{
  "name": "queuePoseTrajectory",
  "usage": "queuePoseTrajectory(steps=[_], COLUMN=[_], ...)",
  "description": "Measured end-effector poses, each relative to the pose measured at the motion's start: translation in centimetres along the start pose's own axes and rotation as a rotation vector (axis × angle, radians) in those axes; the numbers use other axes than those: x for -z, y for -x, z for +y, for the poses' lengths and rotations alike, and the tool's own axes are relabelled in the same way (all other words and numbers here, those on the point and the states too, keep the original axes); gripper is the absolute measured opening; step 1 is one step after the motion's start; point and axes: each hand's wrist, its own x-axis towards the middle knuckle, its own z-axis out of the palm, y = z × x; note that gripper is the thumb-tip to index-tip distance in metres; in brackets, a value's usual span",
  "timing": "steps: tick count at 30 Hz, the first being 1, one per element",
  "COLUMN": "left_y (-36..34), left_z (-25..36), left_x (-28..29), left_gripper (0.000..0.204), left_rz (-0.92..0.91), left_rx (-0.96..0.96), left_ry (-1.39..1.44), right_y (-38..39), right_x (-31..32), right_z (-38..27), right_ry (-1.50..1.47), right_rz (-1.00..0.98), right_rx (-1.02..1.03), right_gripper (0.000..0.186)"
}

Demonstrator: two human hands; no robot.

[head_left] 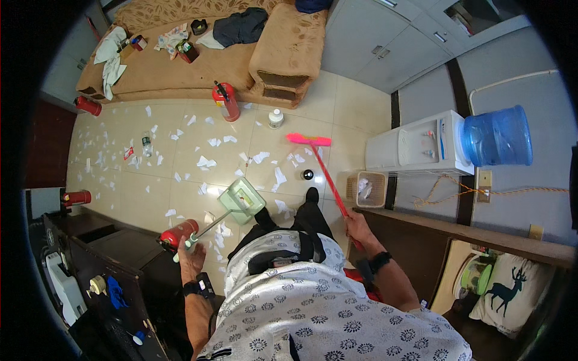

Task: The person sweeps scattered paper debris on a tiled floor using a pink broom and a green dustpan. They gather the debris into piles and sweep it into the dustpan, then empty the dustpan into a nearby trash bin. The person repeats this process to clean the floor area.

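Note:
My left hand (191, 259) is closed around the handle of a pale green dustpan (225, 197), whose pan rests on the tiled floor in front of my feet. My right hand (357, 226) grips the red stick of a broom (327, 174). Its pink head lies farther out, near a white bottle (276, 118). Torn white paper scraps (206, 162) litter the floor, thickest to the left. A small black round object (307, 174) stands between the broom stick and my shoe. Beside my left hand is a red fire extinguisher (179, 233).
A brown sofa (180, 75) spans the far side, with another fire extinguisher (226, 103) before it. A clear bottle (147, 145) sits among the scraps. To the right are a wastebasket (379, 191) and a water dispenser (415, 144). Dark furniture (114, 240) borders the near left.

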Motion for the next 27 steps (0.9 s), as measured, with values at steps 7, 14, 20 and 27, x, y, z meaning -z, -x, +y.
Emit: queuePoseTrajectory(steps=[7,14,20,27], left_y=[3.0,2.9,1.3,5.0], left_z=[-0.9,-2.4,-3.6,-2.4], left_x=[1.2,2.9,5.3,1.9], left_gripper=[0.116,0.051,0.040,0.058], left_rz=[0.459,0.799,0.828,0.548], left_rx=[-0.221,-0.656,-1.164,-1.096], left_ry=[-0.275,-0.948,-1.266,-1.329], right_y=[-8.8,-5.2,-0.7,5.1], right_x=[-2.9,-7.7,-7.1,-4.2], right_z=[1.8,-3.7,-6.7,-7.7], right_ry=[-0.472,-0.539,-0.534,-0.333], right_rz=[0.129,-0.050,-0.273,-0.162], right_rx=[-0.173,-0.227,-0.309,-0.243], right_gripper=[0.027,0.024,0.036,0.041])
